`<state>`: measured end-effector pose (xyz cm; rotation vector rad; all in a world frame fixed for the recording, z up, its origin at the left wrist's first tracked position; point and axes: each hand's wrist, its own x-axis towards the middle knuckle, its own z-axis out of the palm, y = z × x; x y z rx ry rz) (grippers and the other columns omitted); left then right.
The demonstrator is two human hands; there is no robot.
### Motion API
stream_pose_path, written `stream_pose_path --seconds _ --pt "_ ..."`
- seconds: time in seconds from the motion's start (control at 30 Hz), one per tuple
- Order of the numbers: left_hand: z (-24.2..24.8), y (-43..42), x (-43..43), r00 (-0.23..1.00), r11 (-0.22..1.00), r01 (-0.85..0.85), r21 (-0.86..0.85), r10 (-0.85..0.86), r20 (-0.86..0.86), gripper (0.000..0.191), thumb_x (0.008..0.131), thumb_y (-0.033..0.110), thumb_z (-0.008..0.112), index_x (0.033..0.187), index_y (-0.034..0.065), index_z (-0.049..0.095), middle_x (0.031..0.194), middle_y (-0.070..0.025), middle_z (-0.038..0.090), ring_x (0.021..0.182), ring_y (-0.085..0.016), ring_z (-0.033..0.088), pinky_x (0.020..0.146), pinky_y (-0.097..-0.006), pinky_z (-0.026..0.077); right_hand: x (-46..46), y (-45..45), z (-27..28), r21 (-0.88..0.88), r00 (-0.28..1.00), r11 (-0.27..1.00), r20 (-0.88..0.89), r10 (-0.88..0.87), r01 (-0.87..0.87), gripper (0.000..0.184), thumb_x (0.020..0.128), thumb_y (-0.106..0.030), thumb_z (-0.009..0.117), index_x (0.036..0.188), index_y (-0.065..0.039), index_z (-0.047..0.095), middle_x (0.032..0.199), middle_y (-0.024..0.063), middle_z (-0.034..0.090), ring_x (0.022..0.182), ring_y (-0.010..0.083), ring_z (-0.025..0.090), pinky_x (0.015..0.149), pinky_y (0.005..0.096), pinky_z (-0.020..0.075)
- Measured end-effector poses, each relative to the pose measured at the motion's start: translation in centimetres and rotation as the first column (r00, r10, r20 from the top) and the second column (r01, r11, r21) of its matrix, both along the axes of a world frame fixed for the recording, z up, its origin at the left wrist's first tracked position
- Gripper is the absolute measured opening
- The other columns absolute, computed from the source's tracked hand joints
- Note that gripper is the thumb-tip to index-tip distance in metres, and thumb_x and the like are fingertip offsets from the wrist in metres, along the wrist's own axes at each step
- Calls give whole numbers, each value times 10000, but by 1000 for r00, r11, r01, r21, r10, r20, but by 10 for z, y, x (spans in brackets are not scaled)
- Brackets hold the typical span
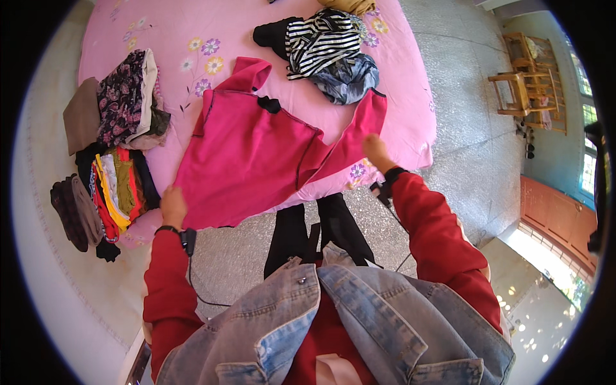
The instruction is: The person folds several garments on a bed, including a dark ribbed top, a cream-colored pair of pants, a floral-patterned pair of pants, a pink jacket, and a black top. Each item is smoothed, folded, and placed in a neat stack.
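A magenta long-sleeved top (pixel 240 149) with dark seams lies spread on a pink floral bedsheet (pixel 168 29), its black-trimmed neck opening facing away from me. One sleeve (pixel 250 74) is bent over at the far left; the other sleeve (pixel 358 125) stretches out to the right. At the lower left corner of the hem, my left hand (pixel 173 204) is closed on the cloth. My right hand (pixel 377 151) is curled in a fist at the near edge of the right sleeve, gripping it; its fingertips are hidden. Both hands look slightly blurred.
Folded clothes (pixel 120 101) and a row of rolled, colourful garments (pixel 115 187) line the bed's left side. A heap with a black-and-white striped garment (pixel 322 41) lies beyond the top. Wooden chairs (pixel 524 91) stand by the right wall. A cable (pixel 192 284) hangs from my left wrist.
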<state>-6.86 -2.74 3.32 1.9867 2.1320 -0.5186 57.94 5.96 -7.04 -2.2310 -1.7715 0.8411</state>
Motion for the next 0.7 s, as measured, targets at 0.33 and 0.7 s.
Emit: stream_pose_path --seconds 0.33,0.7 --pt "-27 148 273 835 998 -52 -19 54 547 427 826 100 580 1253 92 555 1272 -149 519 1090 -363 571 895 -451 497 84 104 -35 12 971 973 -71 -229 231 548 824 -304 671 1249 15 539 1138 263 607 1061 409 586 923 434 471" --pt "-81 191 308 906 995 12 -96 30 423 461 788 45 556 1245 106 565 1198 -169 572 1060 -370 579 915 -435 482 52 129 -26 -47 903 954 -311 -296 297 314 878 -242 646 1052 14 589 904 222 659 874 360 646 778 438 484"
